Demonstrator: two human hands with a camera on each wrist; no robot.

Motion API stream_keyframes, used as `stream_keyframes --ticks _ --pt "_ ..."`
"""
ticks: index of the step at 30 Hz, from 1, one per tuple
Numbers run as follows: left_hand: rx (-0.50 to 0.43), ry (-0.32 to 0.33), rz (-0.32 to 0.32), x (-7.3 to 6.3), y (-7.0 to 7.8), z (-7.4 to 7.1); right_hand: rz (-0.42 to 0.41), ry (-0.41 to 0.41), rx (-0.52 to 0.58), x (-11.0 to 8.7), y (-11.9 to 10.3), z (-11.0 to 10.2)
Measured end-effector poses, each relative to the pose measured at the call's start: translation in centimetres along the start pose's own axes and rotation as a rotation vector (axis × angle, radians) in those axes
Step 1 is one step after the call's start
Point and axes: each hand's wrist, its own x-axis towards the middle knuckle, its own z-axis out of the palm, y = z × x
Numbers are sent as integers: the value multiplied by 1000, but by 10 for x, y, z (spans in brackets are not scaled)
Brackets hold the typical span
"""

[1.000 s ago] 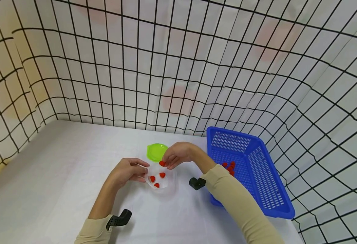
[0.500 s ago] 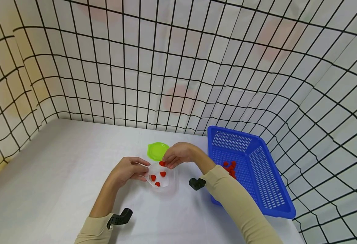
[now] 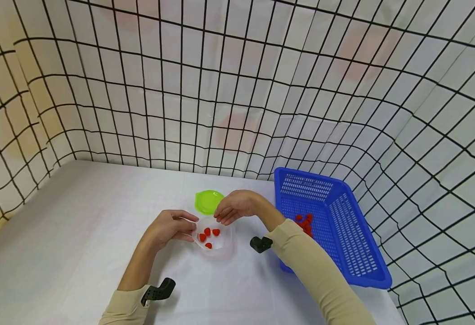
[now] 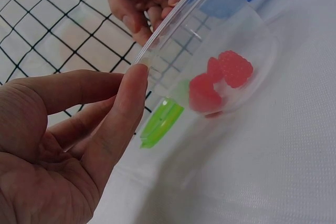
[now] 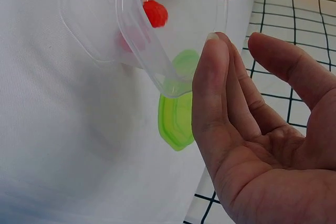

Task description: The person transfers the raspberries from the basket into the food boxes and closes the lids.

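My left hand pinches the left rim of a clear plastic container between thumb and fingers. Inside it lie several red raspberries, close together at the bottom. Over the container's far right rim hovers my right hand. Nothing is between its thumb and fingers, which stand apart in the right wrist view. Just behind the container, a bright green shallow lid-like piece lies on the table, partly overlapped by the right fingertips in the head view.
To the right stands a blue perforated basket with more red raspberries in it, partly hidden by the right sleeve. White cloth covers the table. A black wire grid rises behind and along both sides.
The raspberry that my right hand pinched has been let go and now lies in the container with the others. The left hand keeps its hold, and both arms are nearly still.
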Motion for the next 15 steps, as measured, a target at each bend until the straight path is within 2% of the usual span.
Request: stream_keyframes --ticks 15 --pt "16 -8 1 0 0 -1 -16 6 -2 -5 -2 -2"
